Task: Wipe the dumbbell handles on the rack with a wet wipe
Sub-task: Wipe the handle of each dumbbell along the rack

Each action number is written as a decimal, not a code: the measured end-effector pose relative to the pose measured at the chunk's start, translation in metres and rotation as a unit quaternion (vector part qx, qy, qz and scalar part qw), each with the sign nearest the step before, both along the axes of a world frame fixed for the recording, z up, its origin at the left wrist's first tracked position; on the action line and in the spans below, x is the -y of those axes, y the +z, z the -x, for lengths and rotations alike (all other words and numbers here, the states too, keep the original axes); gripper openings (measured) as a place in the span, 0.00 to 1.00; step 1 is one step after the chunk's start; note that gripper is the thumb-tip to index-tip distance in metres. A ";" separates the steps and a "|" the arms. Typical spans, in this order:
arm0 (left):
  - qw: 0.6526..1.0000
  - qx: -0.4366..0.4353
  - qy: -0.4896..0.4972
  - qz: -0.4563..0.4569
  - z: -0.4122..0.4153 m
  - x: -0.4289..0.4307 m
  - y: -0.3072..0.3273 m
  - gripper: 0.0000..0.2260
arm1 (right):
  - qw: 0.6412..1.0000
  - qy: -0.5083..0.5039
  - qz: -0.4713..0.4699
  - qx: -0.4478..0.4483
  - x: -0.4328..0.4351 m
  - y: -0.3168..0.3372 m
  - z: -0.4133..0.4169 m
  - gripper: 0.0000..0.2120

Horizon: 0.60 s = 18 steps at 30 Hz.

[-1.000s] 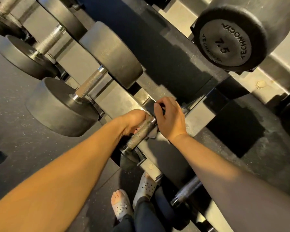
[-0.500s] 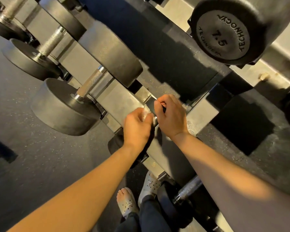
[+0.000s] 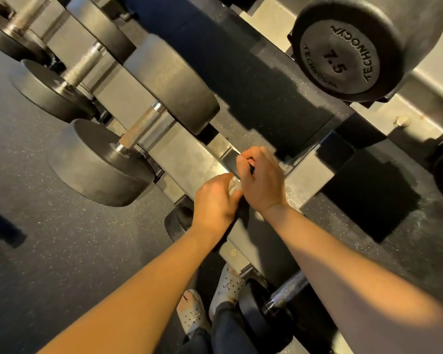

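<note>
A small dumbbell lies across the grey rack rail [image 3: 189, 159]. Only its dark near head [image 3: 179, 223] shows below my left wrist; the handle is hidden under my hands. My left hand [image 3: 215, 200] is wrapped round that handle, gripping a crumpled white wet wipe [image 3: 232, 185] that peeks out by the knuckles. Touching it on the far side, my right hand [image 3: 261, 180] curls its fingers round the dumbbell's dark far end. A bigger dumbbell with a bare knurled handle [image 3: 141, 123] rests on the rack to the left.
A black dumbbell head marked 7.5 [image 3: 343, 49] sits on the upper tier at top right. Another dumbbell handle [image 3: 287, 290] lies low by my right forearm. More dumbbells [image 3: 51, 90] line the rack at upper left. My sandalled feet [image 3: 210, 302] stand on speckled dark flooring.
My left hand has slid with the wipe along the handle, from its near end up against my right hand. My right hand has kept its grip in place.
</note>
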<state>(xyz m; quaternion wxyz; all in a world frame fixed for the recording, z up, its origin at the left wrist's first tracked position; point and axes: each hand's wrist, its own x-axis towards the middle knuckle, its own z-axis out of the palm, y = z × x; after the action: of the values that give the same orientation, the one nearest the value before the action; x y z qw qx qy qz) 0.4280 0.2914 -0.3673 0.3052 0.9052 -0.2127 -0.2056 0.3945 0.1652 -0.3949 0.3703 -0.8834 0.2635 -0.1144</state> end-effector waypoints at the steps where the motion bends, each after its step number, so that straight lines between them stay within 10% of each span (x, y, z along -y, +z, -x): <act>1: 1.000 -0.029 0.000 0.004 -0.005 0.003 -0.004 0.12 | 1.000 0.001 0.000 -0.002 0.000 0.000 0.000 0.19; 7: 0.956 -0.245 0.109 0.118 -0.028 -0.018 -0.007 0.16 | 0.999 -0.007 -0.022 -0.023 0.000 0.004 0.000 0.19; 14: 0.985 0.082 -0.033 -0.147 -0.031 -0.060 0.017 0.07 | 0.999 0.001 -0.025 -0.020 0.002 0.003 0.003 0.16; 18: 0.957 0.099 -0.189 -0.198 -0.024 -0.086 0.017 0.06 | 1.000 -0.002 -0.026 -0.009 0.003 0.002 0.003 0.18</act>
<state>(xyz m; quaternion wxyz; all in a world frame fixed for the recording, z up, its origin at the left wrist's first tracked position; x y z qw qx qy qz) 0.4515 0.3771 -0.3500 0.0528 0.9067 -0.3641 -0.2064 0.3916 0.1623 -0.3930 0.3905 -0.8741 0.2710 -0.1001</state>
